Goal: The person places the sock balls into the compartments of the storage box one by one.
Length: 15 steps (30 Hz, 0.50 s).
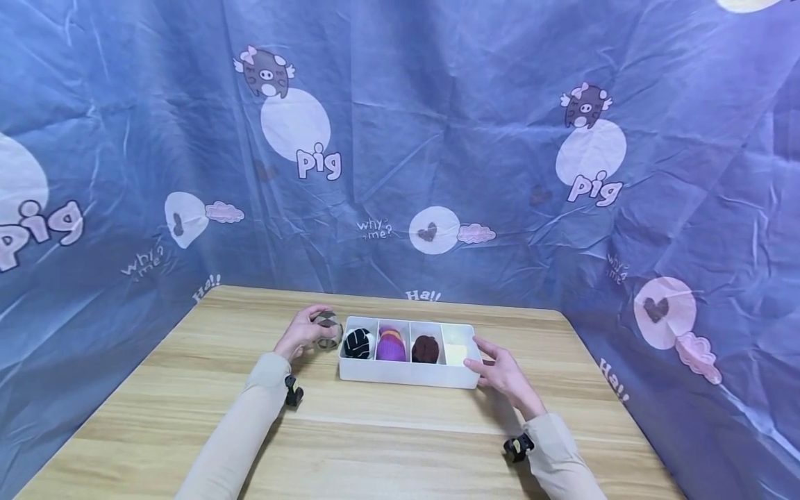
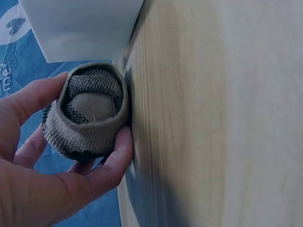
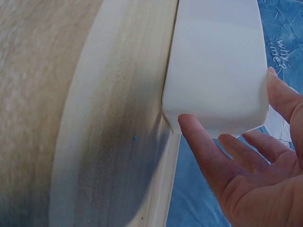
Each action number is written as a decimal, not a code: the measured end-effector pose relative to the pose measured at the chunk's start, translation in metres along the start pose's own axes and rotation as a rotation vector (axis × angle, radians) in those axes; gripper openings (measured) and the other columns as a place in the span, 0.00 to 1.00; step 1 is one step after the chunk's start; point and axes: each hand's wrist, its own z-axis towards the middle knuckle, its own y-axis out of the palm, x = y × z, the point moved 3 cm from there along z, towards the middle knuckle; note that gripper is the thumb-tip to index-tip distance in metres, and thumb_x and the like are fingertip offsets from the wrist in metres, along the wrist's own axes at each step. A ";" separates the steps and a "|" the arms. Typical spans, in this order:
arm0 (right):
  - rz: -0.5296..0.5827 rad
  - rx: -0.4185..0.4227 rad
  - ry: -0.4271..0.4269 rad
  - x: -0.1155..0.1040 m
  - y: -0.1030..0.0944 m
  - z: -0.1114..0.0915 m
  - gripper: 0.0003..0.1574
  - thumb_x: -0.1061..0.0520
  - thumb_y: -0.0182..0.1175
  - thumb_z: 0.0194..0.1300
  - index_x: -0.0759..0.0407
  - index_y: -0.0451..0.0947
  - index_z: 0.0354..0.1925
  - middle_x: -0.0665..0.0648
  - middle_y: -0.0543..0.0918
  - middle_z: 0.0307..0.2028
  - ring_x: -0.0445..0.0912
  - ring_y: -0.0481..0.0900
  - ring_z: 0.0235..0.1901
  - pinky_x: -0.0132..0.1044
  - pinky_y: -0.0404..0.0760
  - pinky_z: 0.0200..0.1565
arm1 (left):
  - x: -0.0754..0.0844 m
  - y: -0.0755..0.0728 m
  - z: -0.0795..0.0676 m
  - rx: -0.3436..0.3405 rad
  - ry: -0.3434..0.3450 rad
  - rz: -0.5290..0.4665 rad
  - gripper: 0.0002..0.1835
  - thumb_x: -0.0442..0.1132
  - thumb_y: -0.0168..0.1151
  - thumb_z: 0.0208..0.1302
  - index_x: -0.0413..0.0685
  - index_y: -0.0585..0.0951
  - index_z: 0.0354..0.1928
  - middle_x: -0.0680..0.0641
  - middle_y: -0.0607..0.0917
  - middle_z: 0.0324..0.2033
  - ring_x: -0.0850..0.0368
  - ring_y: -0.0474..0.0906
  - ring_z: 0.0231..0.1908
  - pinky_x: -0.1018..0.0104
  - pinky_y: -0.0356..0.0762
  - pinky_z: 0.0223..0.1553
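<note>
My left hand (image 1: 301,335) grips a rolled-up sock (image 2: 90,109) with a grey and beige diamond pattern, thumb on one side and fingers round the other. It is just left of a long white divided box (image 1: 409,373), close over the wooden table. Inside, from the left, lie a black and white rolled sock (image 1: 359,344), a purple one with an orange band (image 1: 391,345) and a dark brown one (image 1: 426,349). At the box's right end, my right hand (image 1: 503,375) holds the corner, its thumb at the rim and fingers against the end wall.
The wooden table (image 1: 375,444) extends to either side and in front of the box. A blue printed cloth (image 1: 400,173) hangs behind it and along both sides. Each wrist carries a small black camera mount (image 1: 518,448).
</note>
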 end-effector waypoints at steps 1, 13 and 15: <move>-0.001 -0.001 0.001 0.000 0.000 0.000 0.47 0.57 0.63 0.66 0.63 0.52 0.75 0.67 0.53 0.75 0.65 0.72 0.62 0.44 0.86 0.42 | -0.001 0.000 0.001 0.001 -0.017 0.001 0.37 0.26 0.69 0.50 0.42 0.71 0.65 0.34 0.77 0.58 0.58 0.76 0.30 0.70 0.70 0.19; 0.008 -0.003 -0.005 0.002 -0.001 -0.001 0.46 0.57 0.64 0.66 0.63 0.53 0.74 0.66 0.54 0.75 0.64 0.73 0.62 0.43 0.85 0.43 | -0.006 -0.001 0.002 0.012 -0.021 0.027 0.37 0.25 0.70 0.50 0.41 0.71 0.65 0.30 0.77 0.56 0.50 0.78 0.41 0.64 0.82 0.28; 0.006 -0.004 -0.008 0.002 -0.001 -0.001 0.47 0.56 0.64 0.66 0.63 0.53 0.74 0.66 0.54 0.75 0.64 0.73 0.61 0.44 0.86 0.42 | -0.006 -0.001 0.001 0.011 0.005 0.036 0.36 0.25 0.70 0.49 0.40 0.72 0.65 0.31 0.78 0.53 0.51 0.78 0.40 0.64 0.82 0.28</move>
